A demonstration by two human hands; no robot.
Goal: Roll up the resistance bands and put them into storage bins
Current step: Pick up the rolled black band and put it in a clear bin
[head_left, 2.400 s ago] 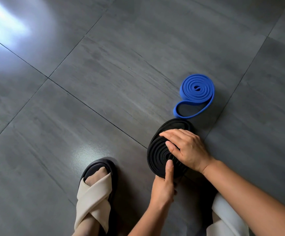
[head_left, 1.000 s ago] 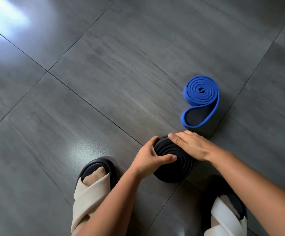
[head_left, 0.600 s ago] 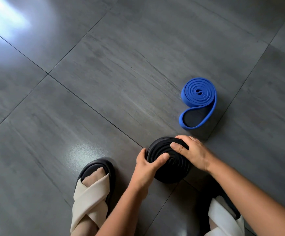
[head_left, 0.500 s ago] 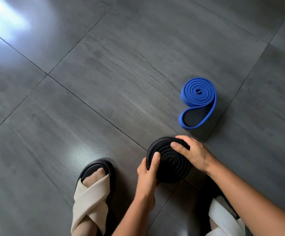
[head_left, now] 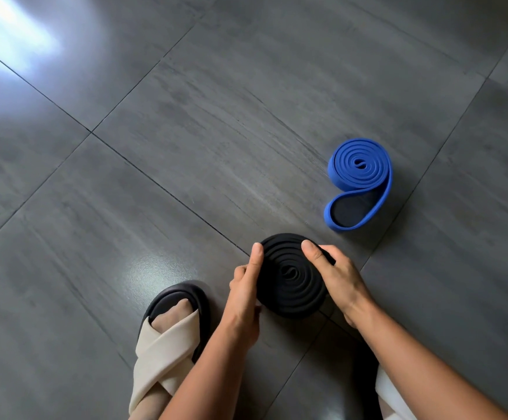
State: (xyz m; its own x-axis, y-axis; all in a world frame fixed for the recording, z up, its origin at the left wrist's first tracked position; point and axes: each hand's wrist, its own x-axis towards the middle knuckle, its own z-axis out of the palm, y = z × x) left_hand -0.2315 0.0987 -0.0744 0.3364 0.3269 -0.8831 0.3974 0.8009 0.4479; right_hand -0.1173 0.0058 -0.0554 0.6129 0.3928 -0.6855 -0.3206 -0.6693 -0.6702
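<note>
A black resistance band (head_left: 290, 283), wound into a tight flat coil, sits between both my hands just above the grey tiled floor (head_left: 186, 147). My left hand (head_left: 245, 291) grips its left edge, thumb lying along the rim and fingers hidden beneath. My right hand (head_left: 337, 277) grips its right edge, thumb on the top of the coil and fingers behind it. A blue resistance band (head_left: 358, 180) lies on the floor beyond and to the right; its far part is rolled and its near end hangs out as an open loop. No storage bin is in view.
My left foot in a cream cross-strap sandal (head_left: 167, 338) stands just left of the hands. The other sandal (head_left: 392, 395) peeks out under my right forearm at the bottom edge. Bright glare (head_left: 7, 34) lies on the tiles at the top left.
My left hand shifted from below the black coil to its left edge, thumb now along the rim. The right hand slid from the coil's face to its right side. The blue band stayed put.
</note>
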